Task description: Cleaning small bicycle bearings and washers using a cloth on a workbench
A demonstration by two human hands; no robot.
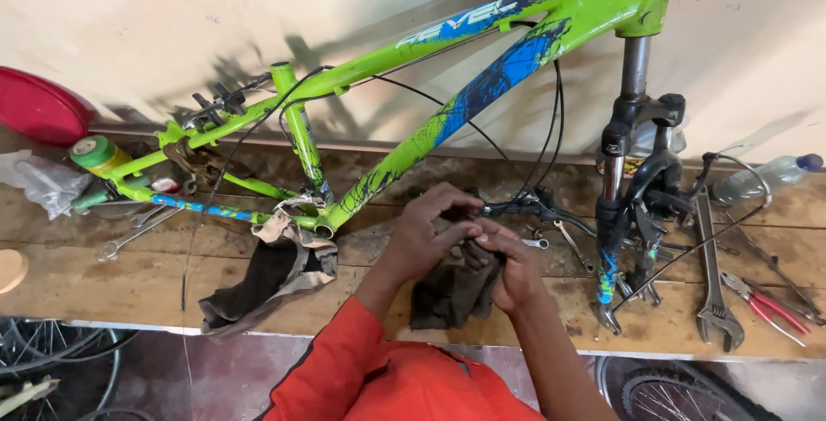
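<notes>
1. Hands together over wooden worktop (103,288), left hand (428,236) and right hand (514,268) both closed on dark rag (447,294).
2. Rag hanging from hands, just below green bicycle frame (482,55).
3. Adjustable wrench (714,288) and red-handled pliers (766,301) lying well right.

Lime-green bicycle frame (447,116) with blue splatter pattern; dark brown rag (447,292) at six o'clock; red-handled pliers (766,305) at four o'clock; orange-red sleeve (335,361); red disc (39,103) at nine o'clock.
</notes>
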